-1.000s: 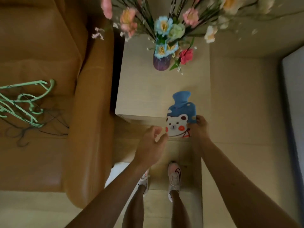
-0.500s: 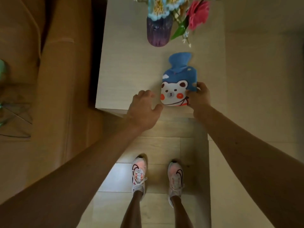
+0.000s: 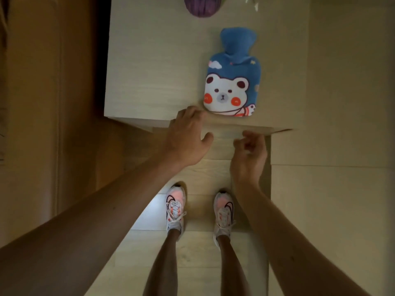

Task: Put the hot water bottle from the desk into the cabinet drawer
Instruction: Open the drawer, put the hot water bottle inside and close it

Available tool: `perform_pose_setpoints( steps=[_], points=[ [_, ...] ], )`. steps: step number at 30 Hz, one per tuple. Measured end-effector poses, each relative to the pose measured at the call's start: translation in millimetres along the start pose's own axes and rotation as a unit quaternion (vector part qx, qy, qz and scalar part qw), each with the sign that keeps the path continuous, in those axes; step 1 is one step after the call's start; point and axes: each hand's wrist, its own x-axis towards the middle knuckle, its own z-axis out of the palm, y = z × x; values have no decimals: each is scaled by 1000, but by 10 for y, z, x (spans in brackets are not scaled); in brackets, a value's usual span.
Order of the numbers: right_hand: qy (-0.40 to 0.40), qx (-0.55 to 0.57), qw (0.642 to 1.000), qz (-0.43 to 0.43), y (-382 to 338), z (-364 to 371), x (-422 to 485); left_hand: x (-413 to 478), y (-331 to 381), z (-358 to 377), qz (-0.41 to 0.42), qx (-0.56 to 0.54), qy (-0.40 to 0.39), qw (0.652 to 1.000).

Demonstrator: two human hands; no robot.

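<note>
The hot water bottle [image 3: 234, 82], blue with a white bear face, lies flat on the pale wooden cabinet top [image 3: 154, 71], neck pointing away from me, near the front edge. My left hand [image 3: 188, 137] is spread open, fingertips resting on the front edge just left of the bottle's base. My right hand [image 3: 249, 152] hangs below the front edge with fingers loosely curled, holding nothing and apart from the bottle. The drawer front is hidden under the top.
A purple vase [image 3: 203, 6] stands at the back of the top. A brown leather sofa [image 3: 42, 103] flanks the cabinet on the left. My two feet in white and pink sneakers [image 3: 175, 210] stand on pale floorboards before the cabinet.
My right hand has let go of the bottle and dropped below the front edge. The left hand has slid to the edge. The view has tilted down and closer.
</note>
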Motion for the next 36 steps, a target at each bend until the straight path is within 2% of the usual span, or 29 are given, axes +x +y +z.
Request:
perform_pose_setpoints(
  steps=[2,4,5,7,12,19,27,36],
  points=[
    [-9,62,985,161,195,130,6,-25,-29,76,19,18,11,1000],
    [-48,147,936,315,328,278,101,-36,-66,129,36,39,30,998],
    [-76,187,910,361,390,352,160,-40,-92,157,45,51,43,997],
    [-120,261,873,395,531,490,284,-57,-141,211,61,76,61,993],
    [-148,406,817,380,716,771,532,-86,-256,384,84,120,67,987],
    [-150,461,802,348,890,1024,658,-96,-354,507,88,165,51,981],
    [-124,578,725,354,1029,1139,773,-88,-391,534,98,176,60,978],
    [-57,548,756,353,1031,1079,592,-83,-360,459,91,175,25,980]
  ],
)
